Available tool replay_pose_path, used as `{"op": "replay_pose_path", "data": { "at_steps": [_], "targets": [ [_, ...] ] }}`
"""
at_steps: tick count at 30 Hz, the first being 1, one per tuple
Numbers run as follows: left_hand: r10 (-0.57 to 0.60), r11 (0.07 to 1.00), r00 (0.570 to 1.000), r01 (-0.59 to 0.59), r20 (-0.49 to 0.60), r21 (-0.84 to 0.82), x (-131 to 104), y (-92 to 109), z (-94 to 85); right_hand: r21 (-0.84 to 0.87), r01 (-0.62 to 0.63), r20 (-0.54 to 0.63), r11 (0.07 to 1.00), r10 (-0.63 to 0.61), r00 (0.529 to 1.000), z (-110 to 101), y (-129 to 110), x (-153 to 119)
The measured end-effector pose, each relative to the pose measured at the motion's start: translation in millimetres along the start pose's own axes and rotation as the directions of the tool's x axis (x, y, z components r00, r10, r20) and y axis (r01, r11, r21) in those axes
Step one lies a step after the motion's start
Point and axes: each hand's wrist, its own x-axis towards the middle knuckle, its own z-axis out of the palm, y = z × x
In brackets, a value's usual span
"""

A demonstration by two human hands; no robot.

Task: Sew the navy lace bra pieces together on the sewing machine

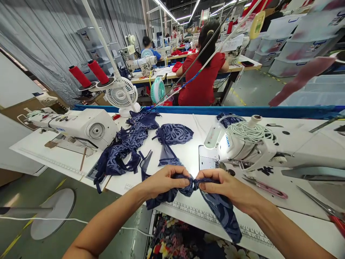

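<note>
Both hands meet at the near edge of the white sewing table [188, 158], each pinching one end of a dark navy lace garment piece [215, 207]. The left hand [164, 181] has its fingers curled shut over a bunched fold of the lace, thumb pressed along the top; the right hand [221, 185] is likewise closed on the fabric, thumb and forefinger nipping it just beside the left fingertips, so the two hands nearly touch. From the right hand a long tail of the lace hangs down over the printed ruler strip [205, 212] on the table's front edge. Just beyond the hands sits the white sewing machine head [242, 144], its lamp lighting the table in front of the needle plate, with a coil of pale cord [250, 131] lying on top. Further back on the table lies a loose heap of matching navy lace pieces [129, 144], well apart from the piece being held. A second white sewing machine [81, 126] stands to the left, behind it two red thread cones [88, 73] and a small white desk fan [121, 95]. Pink-handled snips [266, 187] lie to the right of the hands. Across the blue table edge, a person in a red top [202, 79] sits with their back turned at another workstation.
</note>
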Motion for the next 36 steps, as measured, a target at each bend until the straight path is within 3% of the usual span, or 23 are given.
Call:
{"op": "replay_pose_path", "data": {
  "at_steps": [5,8,9,11,12,14,16,19,20,21,23,25,29,31,33,36],
  "targets": [
    [0.029,0.992,0.998,-0.036,0.054,0.123,4,-1,4.2,-0.153,0.021,-0.026,0.988,-0.025,0.999,0,3,1],
    [0.147,0.891,0.989,-0.119,-0.031,0.439,5,1,5.5,-0.457,0.079,-0.162,0.886,-0.17,0.972,7,5,0],
    [0.246,0.8,0.964,-0.141,-0.105,0.583,5,1,5.0,-0.594,0.103,-0.225,0.798,-0.288,0.931,12,6,-2],
    [0.482,0.588,0.845,-0.117,-0.23,0.801,3,3,2.2,-0.828,0.141,-0.23,0.543,-0.558,0.797,23,6,-9],
    [0.578,0.518,0.774,-0.104,-0.258,0.849,2,3,0.1,-0.895,0.174,-0.153,0.411,-0.65,0.744,29,6,-14],
    [0.678,0.491,0.684,-0.149,-0.269,0.858,-3,1,-4.5,-0.923,0.302,0.054,0.239,-0.696,0.716,39,4,-20],
    [0.698,0.532,0.668,-0.244,-0.257,0.811,-8,-4,-8.1,-0.897,0.388,0.132,0.214,-0.707,0.695,44,3,-20],
    [0.669,0.598,0.704,-0.319,-0.239,0.735,-16,-14,-9.9,-0.911,0.337,-0.001,0.24,-0.815,0.579,39,2,-5],
    [0.656,0.62,0.717,-0.331,-0.238,0.712,-18,-17,-9.5,-0.91,0.333,-0.02,0.248,-0.828,0.561,36,3,2],
    [0.64,0.643,0.729,-0.338,-0.24,0.688,-21,-19,-8.9,-0.899,0.351,-0.012,0.261,-0.817,0.576,34,4,10],
    [0.617,0.681,0.742,-0.337,-0.262,0.65,-27,-24,-7.2,-0.854,0.407,0.021,0.325,-0.759,0.65,33,6,22],
    [0.619,0.691,0.733,-0.339,-0.281,0.639,-33,-28,-4.7,-0.819,0.414,0.001,0.397,-0.72,0.694,36,9,29],
    [0.701,0.623,0.653,-0.364,-0.288,0.693,-39,-39,1.9,-0.804,0.407,-0.05,0.434,-0.732,0.68,45,8,32],
    [0.695,0.638,0.634,-0.325,-0.34,0.698,-38,-43,3.9,-0.779,0.417,-0.031,0.468,-0.692,0.721,44,5,30],
    [0.624,0.718,0.667,-0.285,-0.406,0.636,-36,-43,3.2,-0.732,0.407,-0.006,0.547,-0.602,0.798,39,2,29],
    [0.47,0.841,0.778,-0.252,-0.416,0.479,-35,-37,-2.1,-0.663,0.358,0.035,0.657,-0.45,0.892,27,-2,28]
  ]
}}
